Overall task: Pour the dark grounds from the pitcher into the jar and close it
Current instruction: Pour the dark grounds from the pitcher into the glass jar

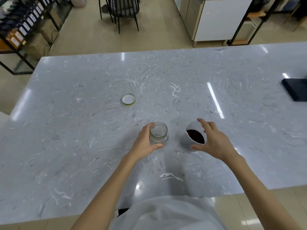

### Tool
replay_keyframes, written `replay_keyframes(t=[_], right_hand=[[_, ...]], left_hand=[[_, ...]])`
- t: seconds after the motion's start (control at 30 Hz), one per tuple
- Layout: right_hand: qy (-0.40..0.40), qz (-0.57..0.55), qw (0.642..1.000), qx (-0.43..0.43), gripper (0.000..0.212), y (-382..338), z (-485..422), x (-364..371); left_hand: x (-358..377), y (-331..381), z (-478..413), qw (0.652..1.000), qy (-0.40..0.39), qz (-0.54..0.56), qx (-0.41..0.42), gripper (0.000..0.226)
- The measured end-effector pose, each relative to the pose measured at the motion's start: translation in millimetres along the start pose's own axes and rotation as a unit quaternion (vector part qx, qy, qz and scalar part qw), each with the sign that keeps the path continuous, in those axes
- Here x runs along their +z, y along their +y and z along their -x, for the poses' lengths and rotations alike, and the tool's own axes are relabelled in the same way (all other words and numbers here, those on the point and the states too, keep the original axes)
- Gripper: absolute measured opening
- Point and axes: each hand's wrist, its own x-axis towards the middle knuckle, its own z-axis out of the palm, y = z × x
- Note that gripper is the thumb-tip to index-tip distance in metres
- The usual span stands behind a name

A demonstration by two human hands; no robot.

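Observation:
A clear glass jar stands upright and open on the marble table, with nothing visible inside. My left hand wraps around its left side and base. To its right sits a white pitcher holding dark grounds, its spout turned toward the jar. My right hand curls around the pitcher's right side, thumb low on the front wall and fingers over the far rim. The jar's lid lies upside down, white inside with a yellowish rim, farther back and to the left.
The grey marble table fills most of the view. A dark flat object lies at the right edge. Beyond the far edge stand a black chair, a shelf of bottles and a white cabinet.

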Motion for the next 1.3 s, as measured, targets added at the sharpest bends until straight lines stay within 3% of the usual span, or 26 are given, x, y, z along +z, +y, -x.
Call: replay_keyframes(t=[0.1,0.27,0.53,0.63,0.73,0.93,1.03,1.13,1.3], right_hand=[[0.05,0.052,0.997,-0.019,0.101,-10,-3,-8],[0.057,0.08,0.995,-0.012,0.096,-8,-6,-18],[0.107,0.032,0.993,0.047,0.091,2,-9,-19],[0.112,0.064,0.991,0.043,0.09,8,-15,-21],[0.133,0.015,0.989,0.068,0.092,11,-21,-16],[0.109,-0.008,0.988,0.108,0.103,25,-24,12],[0.041,0.001,0.994,0.099,0.121,36,-29,10],[-0.021,-0.079,0.995,0.053,0.127,47,-28,4],[0.032,-0.267,0.963,0.019,0.128,57,-20,9]], left_hand=[[4,3,-2,1.0,-0.006,0.001,-0.005,0.101],[9,6,-7,1.0,-0.01,-0.003,-0.011,0.099],[12,8,-9,1.0,0.0,-0.023,-0.011,0.098],[12,8,-9,0.999,0.006,-0.031,-0.008,0.1],[10,11,-12,0.999,-0.004,-0.04,-0.007,0.101],[4,16,-19,0.998,-0.011,-0.057,0.013,0.101],[5,15,-21,0.999,-0.007,-0.047,0.017,0.1],[8,16,-25,1.0,-0.014,-0.017,0.015,0.097],[17,16,-30,0.999,0.006,0.035,0.027,0.095]])
